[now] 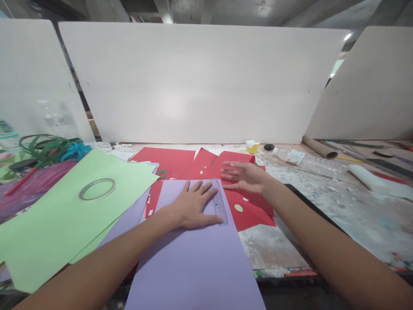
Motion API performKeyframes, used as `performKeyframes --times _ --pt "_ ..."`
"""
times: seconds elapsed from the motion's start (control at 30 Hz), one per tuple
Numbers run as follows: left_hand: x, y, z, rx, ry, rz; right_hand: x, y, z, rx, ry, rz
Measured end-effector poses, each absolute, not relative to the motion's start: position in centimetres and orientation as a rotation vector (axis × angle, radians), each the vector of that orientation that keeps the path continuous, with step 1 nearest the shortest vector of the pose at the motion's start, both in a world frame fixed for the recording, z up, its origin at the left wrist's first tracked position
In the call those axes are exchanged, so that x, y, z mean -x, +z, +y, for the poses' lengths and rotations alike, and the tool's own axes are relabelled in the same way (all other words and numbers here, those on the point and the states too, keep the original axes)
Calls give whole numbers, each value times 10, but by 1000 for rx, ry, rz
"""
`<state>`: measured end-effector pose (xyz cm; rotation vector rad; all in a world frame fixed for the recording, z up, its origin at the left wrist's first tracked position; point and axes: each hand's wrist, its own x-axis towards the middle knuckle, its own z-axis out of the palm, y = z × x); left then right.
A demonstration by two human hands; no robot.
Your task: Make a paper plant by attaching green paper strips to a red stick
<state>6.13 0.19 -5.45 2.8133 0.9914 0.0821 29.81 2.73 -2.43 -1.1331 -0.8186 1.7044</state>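
Observation:
A large sheet of purple paper (196, 267) lies before me, its near end reaching past the table edge. My left hand (195, 206) is spread flat on it, with thumb and fingertips on a clear plastic ruler (220, 209). The ruler lies lengthwise along the sheet's right side. Just right of the sheet's far corner, my right hand (247, 178) is held above red paper (254, 211), palm turned leftward. Its fingers are stretched out, the thumb stands apart, and I see nothing in it. A pale green oval piece (238, 208) rests on the red paper.
Light green sheets (64, 228) lie at left with a tape roll (97, 190) on top. Green strips (45, 148) are heaped behind them. A yellow tub (252, 147), a plastic bottle (290, 156) and a cardboard tube (319, 147) stand or lie farther back. White boards (200, 82) close off the back.

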Motion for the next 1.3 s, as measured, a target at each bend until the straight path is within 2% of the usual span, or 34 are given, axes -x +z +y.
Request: performKeyframes --times 1.3 --pt "-62 -53 0 -2810 91 988 -301 -21 26 1123 1766 -884"
